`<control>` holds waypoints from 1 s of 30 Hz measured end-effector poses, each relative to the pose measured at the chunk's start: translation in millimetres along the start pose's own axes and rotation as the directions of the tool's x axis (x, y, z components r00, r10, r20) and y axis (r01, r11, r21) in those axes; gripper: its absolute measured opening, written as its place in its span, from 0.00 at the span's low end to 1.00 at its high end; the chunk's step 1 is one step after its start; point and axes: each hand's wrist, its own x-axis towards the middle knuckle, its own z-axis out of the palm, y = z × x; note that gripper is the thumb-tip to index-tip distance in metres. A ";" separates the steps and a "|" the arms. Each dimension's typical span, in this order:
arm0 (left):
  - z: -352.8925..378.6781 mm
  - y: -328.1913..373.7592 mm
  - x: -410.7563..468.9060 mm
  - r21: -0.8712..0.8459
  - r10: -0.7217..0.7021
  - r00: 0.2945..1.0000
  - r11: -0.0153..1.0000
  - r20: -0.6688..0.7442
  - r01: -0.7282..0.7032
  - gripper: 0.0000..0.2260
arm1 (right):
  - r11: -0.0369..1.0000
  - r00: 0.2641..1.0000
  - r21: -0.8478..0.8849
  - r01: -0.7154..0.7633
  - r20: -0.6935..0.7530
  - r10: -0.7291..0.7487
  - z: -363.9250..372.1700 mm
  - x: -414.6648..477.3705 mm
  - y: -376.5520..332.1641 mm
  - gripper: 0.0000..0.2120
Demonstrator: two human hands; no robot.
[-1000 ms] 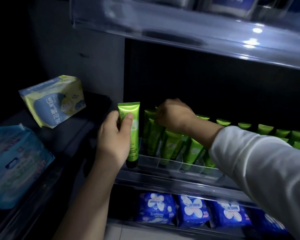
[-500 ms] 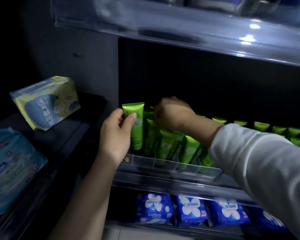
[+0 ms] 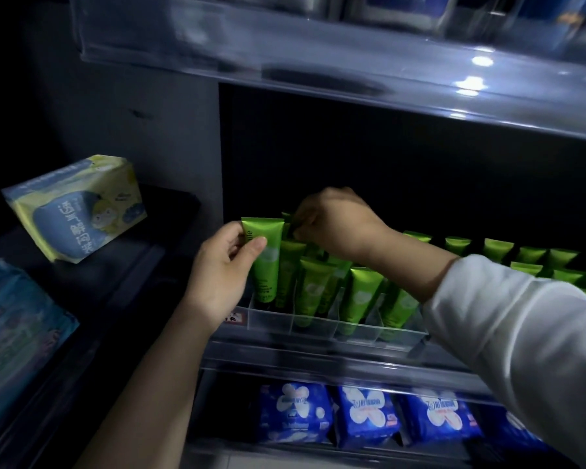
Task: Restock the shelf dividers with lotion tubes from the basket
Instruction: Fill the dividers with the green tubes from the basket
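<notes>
The scene is dimly lit: the shelf recess point(image 3: 420, 184) is lost in near-black shadow, and only the lotion tubes point(image 3: 362, 292) are picked out. Glare spots are seen on the clear upper shelf edge point(image 3: 352, 62), and straight lines are bowed toward the borders. The blue pack point(image 3: 11, 333) at the left is rendered soft.

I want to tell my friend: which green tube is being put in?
Find the middle shelf, with its clear tray of green tubes. At the tray's left end, the left hand holds one tube. It is the leftmost one, at the front, standing upright while its neighbours lean.
</notes>
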 end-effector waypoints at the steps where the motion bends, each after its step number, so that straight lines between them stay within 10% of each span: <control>1: 1.4 -0.4 -1.2 0.018 -0.009 1.000 1.000 0.019 0.009 0.05 | 1.000 1.000 0.013 0.007 -0.029 -0.007 -4.0 -3.1 0.1 0.13; 13: 1.3 -15.7 -11.0 0.269 -0.257 0.951 0.941 0.171 0.206 0.05 | 0.988 0.974 0.141 0.060 -0.224 -0.027 -17.5 -64.7 13.0 0.15; 18: -2.0 -20.7 -11.3 0.272 -0.283 0.953 0.930 0.108 0.246 0.20 | 0.990 0.964 0.137 0.030 -0.266 0.007 -16.9 -89.5 29.7 0.14; 30: 22.7 42.0 -30.2 0.352 0.257 0.958 0.915 -0.128 -0.198 0.10 | 0.979 0.969 0.081 -0.186 -0.150 0.196 -15.3 -207.3 98.9 0.14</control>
